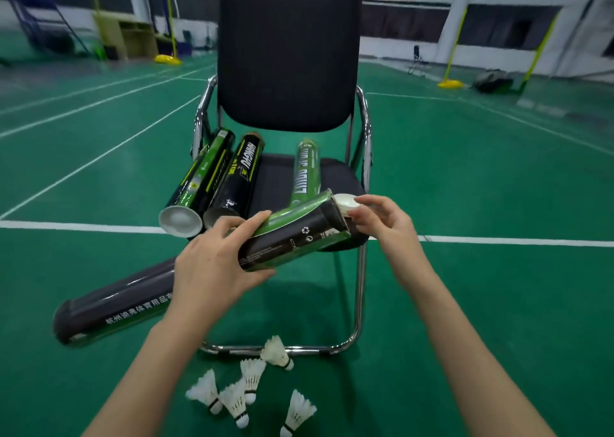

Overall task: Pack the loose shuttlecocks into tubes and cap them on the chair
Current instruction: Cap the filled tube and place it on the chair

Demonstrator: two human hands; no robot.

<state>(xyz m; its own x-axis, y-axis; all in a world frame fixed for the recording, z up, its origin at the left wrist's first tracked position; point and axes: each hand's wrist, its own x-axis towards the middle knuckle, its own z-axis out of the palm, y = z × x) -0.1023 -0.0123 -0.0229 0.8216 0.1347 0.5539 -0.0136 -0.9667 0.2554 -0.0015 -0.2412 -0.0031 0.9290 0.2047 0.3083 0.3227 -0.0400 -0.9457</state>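
A glossy green-and-black cardboard tube [295, 232] is being gripped near its closer end by the left hand [216, 263], held tilted over the front edge of the chair [289, 51]. A round white plastic cap [345, 204] is being pinched at its far mouth by the right hand [382, 224]. Three tubes are lying on the padded black seat, one on the floor. Five feathered shuttlecocks [275, 353] are lying below.

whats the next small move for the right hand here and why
Probably press the white cap fully onto the tube. The left hand grips the tube over the chair, and the right hand pinches the cap at its open end, apparently not yet seated.
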